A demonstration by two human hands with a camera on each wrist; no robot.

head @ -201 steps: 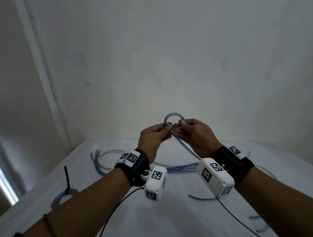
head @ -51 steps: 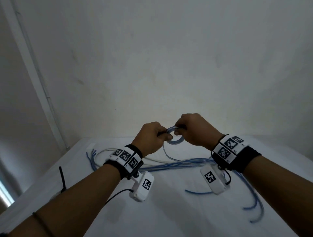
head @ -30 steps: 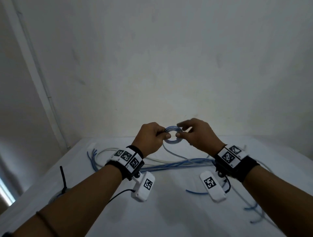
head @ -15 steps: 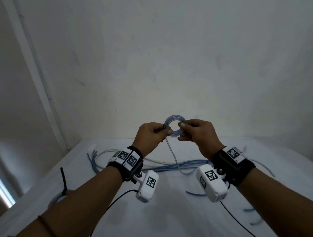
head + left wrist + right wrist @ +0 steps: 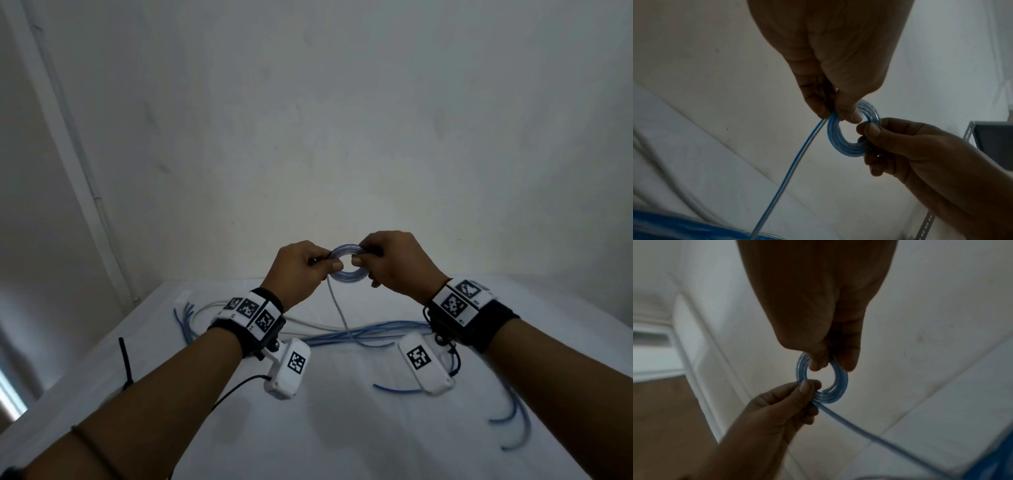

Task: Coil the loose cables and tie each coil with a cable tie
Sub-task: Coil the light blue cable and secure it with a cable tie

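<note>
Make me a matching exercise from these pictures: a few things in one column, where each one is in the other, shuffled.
Things:
1. small blue-and-clear cable coil
2. black cable tie
3. loose blue cables
4. trailing cable end

Places:
A. lying on the white table, between the wrists
B. hanging from the coil down to the table
C. pinched between the left hand and right hand
D. sticking up at the table's left edge

Pairs: 1-C, 2-D, 3-A, 4-B

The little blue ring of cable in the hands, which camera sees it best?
The left wrist view: the coil is large and sharp there, its separate turns showing, pinched by left hand and right hand. The right wrist view shows it blurrier; the head view shows it small, half hidden by fingers.
</note>
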